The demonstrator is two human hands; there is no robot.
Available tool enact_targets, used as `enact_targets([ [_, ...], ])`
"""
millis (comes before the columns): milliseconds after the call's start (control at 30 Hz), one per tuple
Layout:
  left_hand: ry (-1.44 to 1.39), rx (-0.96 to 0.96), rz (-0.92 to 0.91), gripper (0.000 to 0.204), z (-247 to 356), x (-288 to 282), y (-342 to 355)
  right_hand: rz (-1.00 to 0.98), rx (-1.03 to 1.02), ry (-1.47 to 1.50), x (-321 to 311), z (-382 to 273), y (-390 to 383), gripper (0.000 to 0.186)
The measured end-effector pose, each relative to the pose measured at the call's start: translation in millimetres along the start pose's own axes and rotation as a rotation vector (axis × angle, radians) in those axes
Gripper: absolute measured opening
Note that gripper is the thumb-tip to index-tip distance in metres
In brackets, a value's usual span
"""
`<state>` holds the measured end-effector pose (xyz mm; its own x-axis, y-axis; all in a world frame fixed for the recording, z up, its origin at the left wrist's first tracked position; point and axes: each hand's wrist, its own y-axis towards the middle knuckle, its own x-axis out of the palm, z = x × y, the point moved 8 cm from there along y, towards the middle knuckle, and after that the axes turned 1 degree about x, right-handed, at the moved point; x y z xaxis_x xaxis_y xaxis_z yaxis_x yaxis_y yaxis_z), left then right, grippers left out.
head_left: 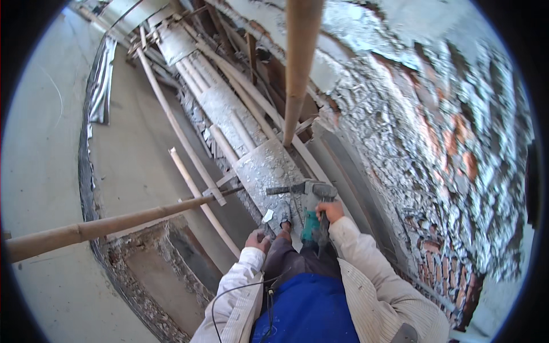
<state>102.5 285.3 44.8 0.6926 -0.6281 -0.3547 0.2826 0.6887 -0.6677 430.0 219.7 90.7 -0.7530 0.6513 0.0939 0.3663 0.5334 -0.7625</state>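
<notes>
My right hand [330, 211] is closed around the dark grip of a green and grey power hammer [310, 224]. The tool stands near my legs, and a dark bar [283, 190] sticks out to the left from its grey upper part. My left hand [258, 240] is beside my left knee, its fingers curled; whatever they may hold is too small to make out. Under the tool and ahead of it lies a rubble-strewn plank [269, 163]. A foot [285, 226] shows on it, next to a small white chip [267, 215].
Rough, chipped wall with exposed brick [452, 154] runs along the right. An upright bamboo pole [302, 68] stands ahead; another bamboo pole [114, 228] crosses at the left. Narrow planks and poles [191, 80] stretch ahead. A thin cable [215, 306] hangs by my left sleeve.
</notes>
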Motion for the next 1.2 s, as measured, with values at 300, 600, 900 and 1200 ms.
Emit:
enact_targets([
  [300, 0.034, 0.393, -0.553, 0.05, 205.3, 144.5, -82.4, 0.173, -0.224, -0.201, -71.6, 2.5, -125.0, 0.034],
  [600, -0.041, 0.333, -0.763, 0.063, 236.6, 256.8, -147.4, 0.366, -0.36, -0.273, -159.9, 26.0, -146.3, 0.031],
  [900, 0.046, 0.445, -0.86, 0.061, 261.2, 303.7, -178.5, 0.4, -0.459, -0.282, -193.6, 15.8, -183.0, 0.03],
  [1200, 0.089, 0.479, -0.746, 0.064, 229.7, 327.8, -156.0, 0.305, -0.463, -0.201, -201.2, 24.0, -178.7, 0.034],
])
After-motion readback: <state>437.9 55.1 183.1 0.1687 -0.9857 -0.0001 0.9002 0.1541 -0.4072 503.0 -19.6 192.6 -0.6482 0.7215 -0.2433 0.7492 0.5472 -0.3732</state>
